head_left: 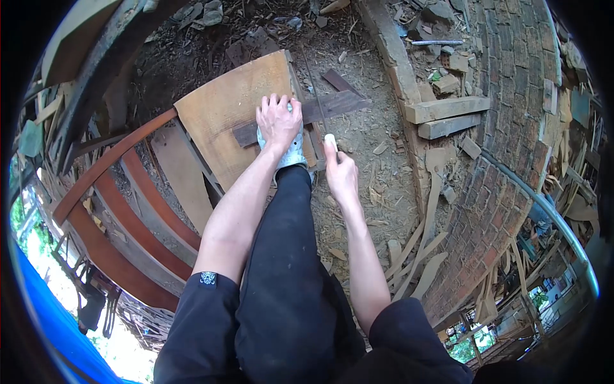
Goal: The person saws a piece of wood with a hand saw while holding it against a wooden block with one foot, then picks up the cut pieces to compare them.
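Observation:
My right hand [342, 171] is wrapped around the pale handle of a thin-bladed handsaw [314, 86], thumb along the top. The narrow blade stretches away from me, beside the wooden panel and across the dark plank [336, 106]. My left hand [279, 120] lies palm down over the front of my light patterned shoe [293, 155], fingers slightly apart and bent over it. Beneath hand and shoe, the plank lies across a light-brown wooden panel [224, 102]. Its right end sticks out past the panel's edge.
A reddish slatted wooden frame [137, 192] adjoins the panel on the left. To the right, two short timber blocks [448, 110] lie by a concrete curb [396, 70] and a brick surface [492, 211]. Wood scraps [419, 256] and rubble litter the ground. A curved pipe [556, 217] runs farther right.

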`<state>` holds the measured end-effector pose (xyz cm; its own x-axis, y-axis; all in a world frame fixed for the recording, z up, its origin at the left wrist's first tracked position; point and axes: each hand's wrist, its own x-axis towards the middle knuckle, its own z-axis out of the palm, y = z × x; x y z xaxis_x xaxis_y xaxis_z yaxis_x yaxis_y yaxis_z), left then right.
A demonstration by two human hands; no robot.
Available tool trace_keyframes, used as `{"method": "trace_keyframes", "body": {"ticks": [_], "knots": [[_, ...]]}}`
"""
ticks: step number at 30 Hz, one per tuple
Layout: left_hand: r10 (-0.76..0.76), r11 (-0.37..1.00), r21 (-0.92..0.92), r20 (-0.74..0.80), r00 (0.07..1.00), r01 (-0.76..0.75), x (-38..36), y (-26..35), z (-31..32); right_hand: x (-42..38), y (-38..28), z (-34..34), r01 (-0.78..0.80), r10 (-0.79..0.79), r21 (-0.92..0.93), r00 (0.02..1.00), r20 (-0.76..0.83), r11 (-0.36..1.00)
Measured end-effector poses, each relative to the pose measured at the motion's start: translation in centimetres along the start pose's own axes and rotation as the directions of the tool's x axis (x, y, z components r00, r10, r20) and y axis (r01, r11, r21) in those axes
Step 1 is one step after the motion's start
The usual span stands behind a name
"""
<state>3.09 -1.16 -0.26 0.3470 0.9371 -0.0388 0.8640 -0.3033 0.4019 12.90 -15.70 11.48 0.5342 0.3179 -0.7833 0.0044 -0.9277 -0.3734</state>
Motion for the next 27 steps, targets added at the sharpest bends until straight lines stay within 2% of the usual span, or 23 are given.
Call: {"method": "trace_keyframes", "body": {"ticks": [2,3,4,7,10,12,14,15,16,18,20,22,25,26,27], "knots": [[-0.029,0.999,-0.04,-0.006,1.0,0.029,-0.2,0.3,0.0,-2.4,0.9,-1.2,0.161,-0.162,-0.013,0.987,-0.019,0.987],[-0.007,1.0,-0.027,-0.033,0.999,0.006,-0.2,0.2,0.1,-3.9,1.1,-1.9,0.204,-0.201,0.039,0.977,-0.07,0.978],[-0.017,1.0,-0.023,-0.033,0.999,0.016,-0.2,-0.1,-0.2,-5.6,1.4,-3.3,0.159,-0.158,0.055,0.987,-0.02,0.986],[-0.045,0.999,-0.029,-0.007,0.999,0.044,-0.3,0.3,-0.3,-13.9,1.1,-8.4,0.121,-0.122,-0.113,0.992,-0.006,0.986],[-0.046,0.999,-0.016,0.011,0.999,0.046,-0.2,0.3,-0.5,-15.5,1.1,-10.0,0.128,-0.13,-0.116,0.991,-0.009,0.985],[-0.053,0.998,-0.018,0.01,0.999,0.053,-0.4,0.4,-0.1,-10.4,-1.1,-7.7,0.105,-0.115,-0.174,0.992,-0.045,0.979],[-0.055,0.998,-0.014,-0.007,0.998,0.055,-0.1,0.4,-0.1,-3.9,-3.6,-4.6,0.075,-0.075,-0.123,0.997,0.003,0.99],[-0.052,0.999,0.003,-0.013,0.999,0.052,-0.1,0.4,-0.1,-1.5,-4.4,-2.7,0.116,-0.121,-0.124,0.992,-0.029,0.985],[-0.048,0.999,0.022,-0.02,0.999,0.048,-0.1,0.5,-0.2,-0.9,-4.9,-2.0,0.104,-0.116,-0.238,0.993,-0.037,0.966],[-0.054,0.998,0.037,-0.003,0.999,0.054,0.4,0.3,-0.4,-3.7,-4.3,-3.0,0.105,-0.11,-0.168,0.994,-0.022,0.98],[-0.076,0.997,0.038,0.033,0.997,0.074,0.0,0.8,-0.1,-10.6,-3.1,-6.3,0.082,-0.088,-0.179,0.996,-0.025,0.98],[-0.067,0.998,0.019,0.003,0.998,0.067,-0.1,0.6,-0.2,-16.3,-1.6,-9.8,0.017,-0.015,-0.166,1.0,0.013,0.986],[-0.047,0.998,0.049,-0.002,0.999,0.047,-0.1,0.5,0.0,-13.8,-1.3,-8.3,0.014,-0.017,-0.146,1.0,-0.02,0.989],[-0.049,0.998,0.036,-0.018,0.999,0.05,-0.2,0.6,0.0,-9.9,-1.2,-5.8,-0.015,0.014,-0.223,1.0,-0.007,0.975],[-0.043,0.997,0.058,0.002,0.999,0.042,-0.2,0.4,0.2,-5.7,-2.1,-3.0,0.01,-0.016,-0.224,1.0,-0.025,0.975]]}}
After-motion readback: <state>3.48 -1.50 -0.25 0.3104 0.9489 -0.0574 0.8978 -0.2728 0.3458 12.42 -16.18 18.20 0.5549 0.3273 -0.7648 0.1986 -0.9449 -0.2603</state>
